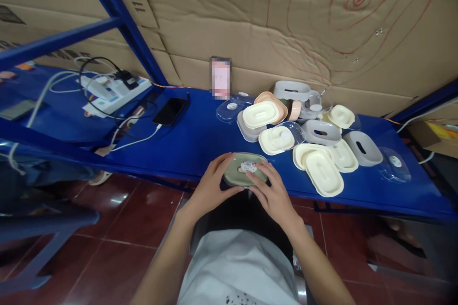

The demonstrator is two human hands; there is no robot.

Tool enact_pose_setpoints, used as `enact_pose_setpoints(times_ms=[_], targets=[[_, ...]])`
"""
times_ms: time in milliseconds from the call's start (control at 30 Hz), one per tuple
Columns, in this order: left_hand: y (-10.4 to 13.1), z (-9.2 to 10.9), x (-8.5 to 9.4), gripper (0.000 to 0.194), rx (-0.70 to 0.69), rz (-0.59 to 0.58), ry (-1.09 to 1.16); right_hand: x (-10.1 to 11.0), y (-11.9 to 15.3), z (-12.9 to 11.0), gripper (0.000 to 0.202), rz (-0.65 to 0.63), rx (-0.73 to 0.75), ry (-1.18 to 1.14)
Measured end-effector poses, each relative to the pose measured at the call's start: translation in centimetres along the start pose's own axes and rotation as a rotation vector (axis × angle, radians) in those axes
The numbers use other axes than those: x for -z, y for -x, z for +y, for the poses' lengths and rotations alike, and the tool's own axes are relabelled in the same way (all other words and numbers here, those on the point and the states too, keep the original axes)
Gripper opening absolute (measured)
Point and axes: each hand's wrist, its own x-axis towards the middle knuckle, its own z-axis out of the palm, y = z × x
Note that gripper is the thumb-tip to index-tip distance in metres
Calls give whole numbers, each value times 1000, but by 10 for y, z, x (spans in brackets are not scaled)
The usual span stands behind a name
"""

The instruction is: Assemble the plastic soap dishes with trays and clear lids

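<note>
An olive-green oval plastic box [234, 171] with what looks like a clear cover is at the front edge of the blue table. A white printed sticker [248, 167] lies on its top. My left hand [212, 181] grips the box's left side, fingers along the far rim and thumb on the near edge. From the right, my right hand [272, 193] holds it too, thumb at the near edge and fingers over the top by the sticker. Right of my hands are cream oval lids [325, 171] and grey slotted covers [364, 148].
Clear plastic covers [395, 164] lie among the pieces. Behind them, a phone with a blurred screen [221, 77] leans on the cardboard wall. A black phone [171, 110] on a white cable and a power strip [118, 95] are left. A blue frame post [134, 33] rises there.
</note>
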Motion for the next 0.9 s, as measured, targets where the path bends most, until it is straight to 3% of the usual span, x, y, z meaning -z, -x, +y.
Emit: enact_pose_setpoints(times_ms=[300,500,600,700,800,900], targets=[[-1,-5,7,79,-26,1,-4,2,11,-3,65,-122,-23,188],[-9,-32,34,74,-10,202,-167,21,30,11,66,-150,-69,262],[-15,-54,53,72,-19,277,-257,38,39,17,60,-101,-92,290],[-24,-73,64,76,22,308,-305,60,49,24,52,24,-173,392],[-29,-83,63,94,91,358,-337,81,64,38,42,160,-345,585],[-28,-75,53,107,108,458,-407,95,82,51,27,179,-420,696]])
